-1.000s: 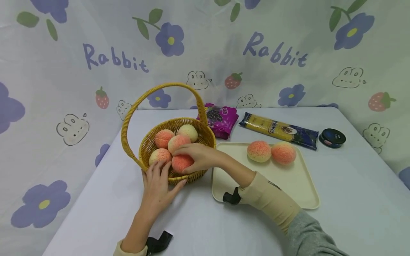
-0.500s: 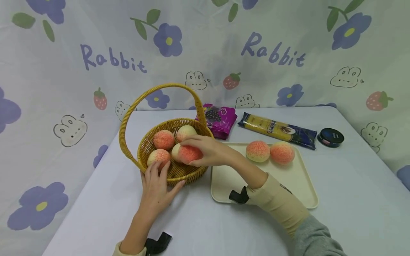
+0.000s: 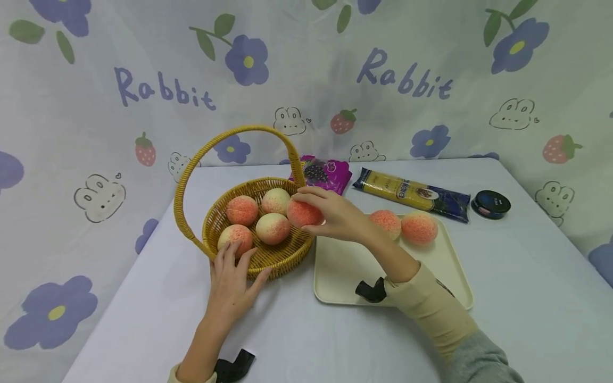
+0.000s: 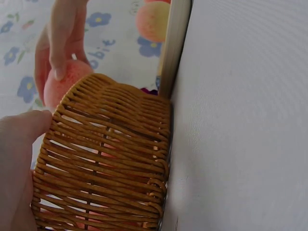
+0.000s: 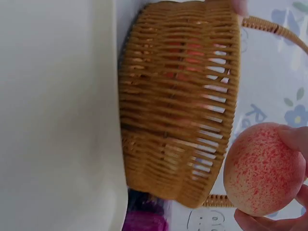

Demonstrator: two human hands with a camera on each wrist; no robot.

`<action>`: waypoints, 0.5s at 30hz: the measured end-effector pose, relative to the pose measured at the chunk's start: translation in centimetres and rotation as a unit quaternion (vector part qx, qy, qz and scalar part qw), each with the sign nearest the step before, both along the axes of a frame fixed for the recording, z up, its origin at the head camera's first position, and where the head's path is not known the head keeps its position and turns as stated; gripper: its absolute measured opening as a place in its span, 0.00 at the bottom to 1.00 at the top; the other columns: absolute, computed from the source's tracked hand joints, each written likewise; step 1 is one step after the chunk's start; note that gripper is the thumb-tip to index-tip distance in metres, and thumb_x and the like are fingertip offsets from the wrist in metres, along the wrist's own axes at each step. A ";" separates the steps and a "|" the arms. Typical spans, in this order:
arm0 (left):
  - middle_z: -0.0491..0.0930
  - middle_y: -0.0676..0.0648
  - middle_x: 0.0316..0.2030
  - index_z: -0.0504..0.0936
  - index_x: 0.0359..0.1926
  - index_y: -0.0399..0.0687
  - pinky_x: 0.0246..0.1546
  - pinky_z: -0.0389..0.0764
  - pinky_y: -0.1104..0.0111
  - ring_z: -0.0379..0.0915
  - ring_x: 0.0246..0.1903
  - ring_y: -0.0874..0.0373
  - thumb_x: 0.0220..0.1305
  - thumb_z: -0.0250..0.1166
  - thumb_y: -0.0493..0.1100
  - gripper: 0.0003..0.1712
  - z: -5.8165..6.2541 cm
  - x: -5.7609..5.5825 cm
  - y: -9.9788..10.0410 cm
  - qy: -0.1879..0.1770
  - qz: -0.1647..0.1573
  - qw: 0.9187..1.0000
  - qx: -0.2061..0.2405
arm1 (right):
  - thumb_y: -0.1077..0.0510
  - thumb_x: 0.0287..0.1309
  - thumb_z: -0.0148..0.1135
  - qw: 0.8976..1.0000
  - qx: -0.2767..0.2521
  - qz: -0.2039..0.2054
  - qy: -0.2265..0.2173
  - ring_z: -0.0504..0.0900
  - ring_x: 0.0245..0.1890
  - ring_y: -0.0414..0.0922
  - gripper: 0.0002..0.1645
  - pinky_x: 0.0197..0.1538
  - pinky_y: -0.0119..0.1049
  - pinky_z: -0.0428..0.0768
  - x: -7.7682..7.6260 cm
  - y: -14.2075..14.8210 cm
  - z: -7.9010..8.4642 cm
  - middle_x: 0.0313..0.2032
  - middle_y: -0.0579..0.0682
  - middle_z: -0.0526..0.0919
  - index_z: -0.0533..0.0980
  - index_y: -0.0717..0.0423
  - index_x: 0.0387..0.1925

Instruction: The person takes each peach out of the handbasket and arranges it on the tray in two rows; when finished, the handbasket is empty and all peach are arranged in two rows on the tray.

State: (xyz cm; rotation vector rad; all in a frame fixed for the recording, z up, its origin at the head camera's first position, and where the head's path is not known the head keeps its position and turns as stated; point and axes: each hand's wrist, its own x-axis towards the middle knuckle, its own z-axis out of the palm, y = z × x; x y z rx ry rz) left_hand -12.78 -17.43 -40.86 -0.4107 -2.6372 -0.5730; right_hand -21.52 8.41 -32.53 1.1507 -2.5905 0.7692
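Note:
My right hand holds a peach above the right side of the yellow wicker basket. In the right wrist view that peach is pinched between thumb and fingers, clear of the rim. My left hand grips the basket's near-left rim, its fingers hooked over the edge beside a peach. In the left wrist view the left thumb lies against the rim. Several peaches sit in the basket, among them a pale one. Two more peaches lie on the cream tray.
Behind the basket lies a purple packet. A yellow-and-blue packet lies behind the tray, with a round dark tin at its right. The basket's tall handle arches over it. A printed cloth hangs behind the white table.
My right hand has lifted the peach up from the basket's front and carried it right to the rim. The left hand stays on the rim; the view has shifted slightly.

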 end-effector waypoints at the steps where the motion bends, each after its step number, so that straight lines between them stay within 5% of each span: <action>1: 0.61 0.35 0.58 0.75 0.51 0.41 0.54 0.48 0.38 0.46 0.62 0.38 0.57 0.59 0.61 0.31 0.0 0.0 0.0 0.003 -0.002 1.000 0.001 | 0.50 0.49 0.67 1.000 -0.002 -0.007 0.001 0.65 0.60 0.48 0.35 0.56 0.41 0.69 0.0 0.3 -0.1 0.61 0.48 0.67 0.68 0.49 0.60; 15: 0.64 0.38 0.58 0.77 0.50 0.44 0.53 0.47 0.37 0.48 0.61 0.39 0.58 0.58 0.60 0.29 -0.1 0.0 0.0 -0.005 -0.002 1.000 0.008 | 0.49 0.47 0.69 0.998 -0.003 -0.061 -0.007 0.65 0.60 0.48 0.37 0.57 0.44 0.68 -0.4 3.8 -1.4 0.61 0.45 0.66 0.68 0.46 0.61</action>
